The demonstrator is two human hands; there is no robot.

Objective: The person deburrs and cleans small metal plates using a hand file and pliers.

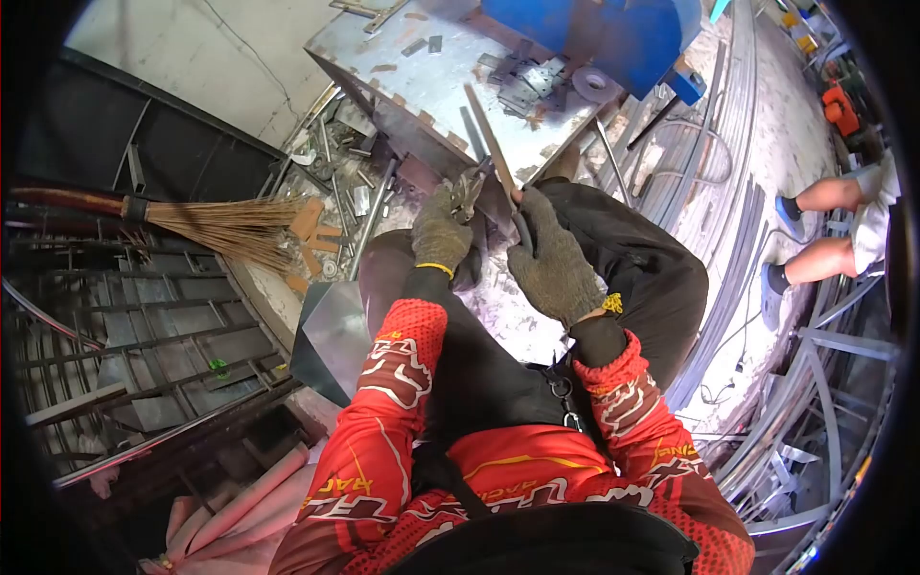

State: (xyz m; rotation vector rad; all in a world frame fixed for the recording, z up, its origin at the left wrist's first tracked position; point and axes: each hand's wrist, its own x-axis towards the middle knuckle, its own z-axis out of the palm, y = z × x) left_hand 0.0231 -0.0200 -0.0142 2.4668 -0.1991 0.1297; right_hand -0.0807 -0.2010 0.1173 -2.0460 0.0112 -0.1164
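Observation:
My left hand [441, 232], in a grey knit glove, is closed around a small grey metal piece [467, 192] near the front edge of the metal table [402, 77]. My right hand [556, 259], gloved the same way, grips the handle end of a long flat file-like tool [492, 139]. The tool points away from me, its far end over the tabletop, just right of the metal piece. Small flat metal plates [529, 84] lie piled on the table beside a round disc [595, 84]. The fingertips of my left hand are partly hidden.
A straw broom [220, 216] lies at the left over metal grating. Scrap pieces [331, 182] litter the floor left of the table. Long metal bars [714, 220] run along the right, where another person's legs [822, 261] stand. A blue object [613, 34] is on the table.

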